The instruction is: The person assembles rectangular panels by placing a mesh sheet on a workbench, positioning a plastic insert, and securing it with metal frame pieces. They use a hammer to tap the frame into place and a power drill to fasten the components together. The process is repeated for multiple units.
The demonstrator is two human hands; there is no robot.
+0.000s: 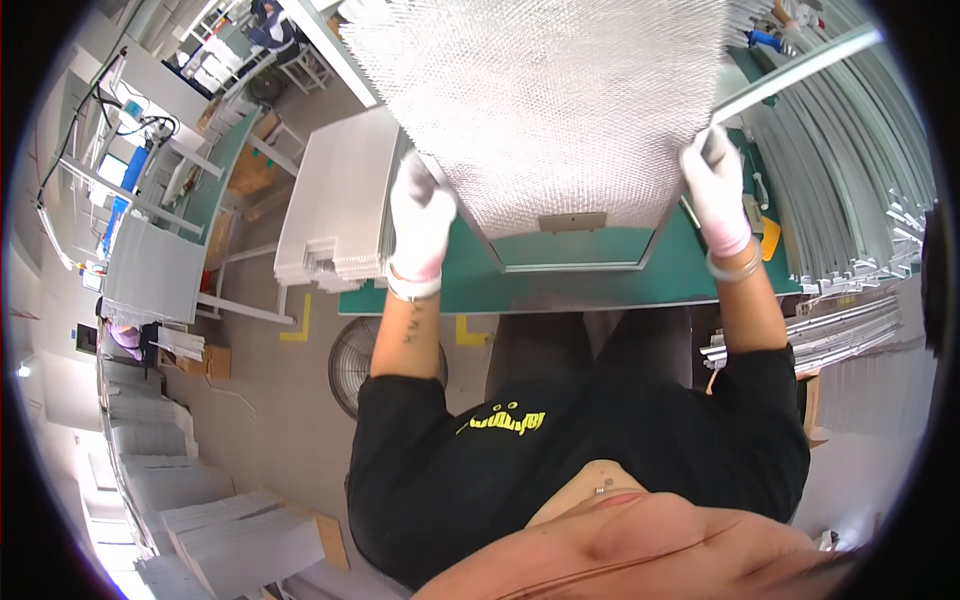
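A large silver mesh panel (pixel 560 120) fills the upper middle, its far end looming larger. A thin metal frame (pixel 575 267) shows along its sides and near end, with green table visible between mesh and frame there. A small metal plate (pixel 573 222) sits by the mesh's near edge. My left hand (pixel 420 212), in a white glove with grey fingertips, is closed at the panel's left side. On the opposite side, my right hand (pixel 715 190), gloved alike, is also closed at the edge. Fingers under the panel are hidden; whether they grip mesh or frame is unclear.
The green table (pixel 540 292) lies beneath. Stacked pale panels (pixel 335 200) stand left of it, and long metal strips (pixel 850 170) are piled right. A yellow item (pixel 770 240) lies near my right wrist. A round fan (pixel 360 365) stands on the floor below left.
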